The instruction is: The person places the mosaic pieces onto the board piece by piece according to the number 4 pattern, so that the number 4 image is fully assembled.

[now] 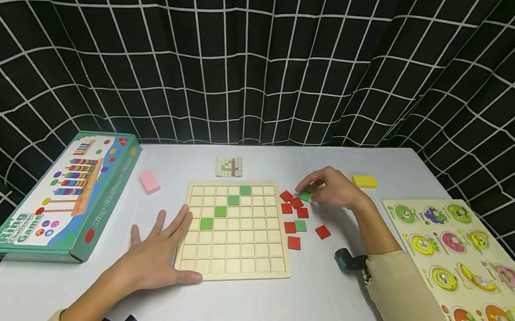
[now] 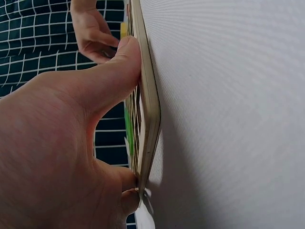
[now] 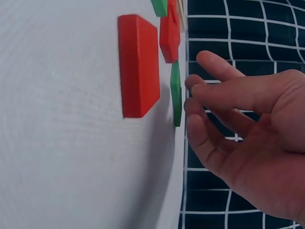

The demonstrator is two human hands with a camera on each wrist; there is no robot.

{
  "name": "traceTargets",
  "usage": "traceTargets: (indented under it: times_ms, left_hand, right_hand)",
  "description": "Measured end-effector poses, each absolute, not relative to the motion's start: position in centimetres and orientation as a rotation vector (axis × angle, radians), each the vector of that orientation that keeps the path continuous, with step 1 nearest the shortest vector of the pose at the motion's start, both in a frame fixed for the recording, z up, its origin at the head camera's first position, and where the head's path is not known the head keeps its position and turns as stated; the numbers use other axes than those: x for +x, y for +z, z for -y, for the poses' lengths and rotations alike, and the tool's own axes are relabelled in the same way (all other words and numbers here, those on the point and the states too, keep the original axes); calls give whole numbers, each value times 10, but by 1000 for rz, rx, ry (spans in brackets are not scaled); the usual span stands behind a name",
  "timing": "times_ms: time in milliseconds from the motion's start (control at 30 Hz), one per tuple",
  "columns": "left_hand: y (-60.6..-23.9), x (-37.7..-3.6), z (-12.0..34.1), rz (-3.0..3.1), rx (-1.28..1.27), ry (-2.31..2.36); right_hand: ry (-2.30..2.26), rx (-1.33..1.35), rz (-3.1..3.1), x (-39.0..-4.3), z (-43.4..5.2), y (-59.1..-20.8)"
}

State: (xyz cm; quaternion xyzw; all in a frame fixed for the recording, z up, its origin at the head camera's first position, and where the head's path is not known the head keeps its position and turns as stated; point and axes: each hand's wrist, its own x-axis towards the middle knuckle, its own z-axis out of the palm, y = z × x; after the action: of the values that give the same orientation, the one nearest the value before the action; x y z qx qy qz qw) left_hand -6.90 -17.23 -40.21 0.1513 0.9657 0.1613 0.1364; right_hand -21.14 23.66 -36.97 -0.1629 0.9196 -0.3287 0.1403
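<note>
Left hand (image 1: 158,254) flat against grid board (image 1: 236,231) left edge, fingers straight, steadying it. Right hand (image 1: 334,188) right of board, fingertips loosely curled at green tile (image 1: 305,195); firm pinch unclear. Four green tiles run diagonally on board.

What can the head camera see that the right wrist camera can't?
Only the head view shows the wooden grid board with four green tiles in a diagonal, the left hand flat against its edge, the game box and the fruit puzzle. Only the right wrist view shows, close up, the fingertips at a green tile. Both show the right hand and red tiles.
</note>
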Motion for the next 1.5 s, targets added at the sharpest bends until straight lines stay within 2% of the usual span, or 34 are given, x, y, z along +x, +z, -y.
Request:
traceTargets:
  times_ms: [367, 1000, 1500]
  left_hand:
    - [-401, -68, 173, -2800, 435, 470]
    - [-402, -68, 173, -2792, 431, 478]
    - [-402, -69, 173, -2786, 434, 474]
  right_hand:
    - [-807, -539, -2712, -211, -237, -370]
    - [-692, -426, -2723, -211, -232, -371]
    - [-792, -389, -2691, -211, -240, -369]
